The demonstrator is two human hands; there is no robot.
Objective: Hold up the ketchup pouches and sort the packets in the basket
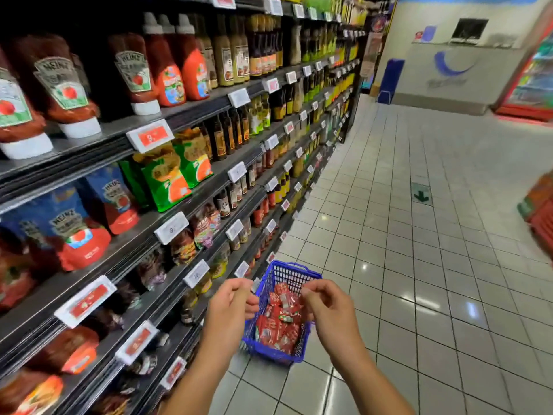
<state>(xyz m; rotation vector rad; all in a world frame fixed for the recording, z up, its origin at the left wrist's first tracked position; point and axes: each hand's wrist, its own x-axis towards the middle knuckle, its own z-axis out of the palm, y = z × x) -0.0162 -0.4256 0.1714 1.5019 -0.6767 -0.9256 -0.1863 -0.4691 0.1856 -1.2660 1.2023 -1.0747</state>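
Observation:
A blue plastic basket [287,272] stands on the tiled floor beside the shelving and holds several red sachets [279,327]. Both my hands hover just above it. My left hand [232,307] is over the basket's left rim, its fingers curled toward the thumb with nothing visible between them. My right hand [330,310] is over the right rim, its fingers also curled in. The fingertips are close to the topmost red sachet [282,290], and I see no grip on it.
Long shelves [167,115] run along the left with ketchup bottles [67,85], blue and red sauce pouches [74,232], green packets [167,175] and dark bottles. White tiled floor [419,235] stretches ahead to a counter [449,73]. A red crate [541,211] sits at the right edge.

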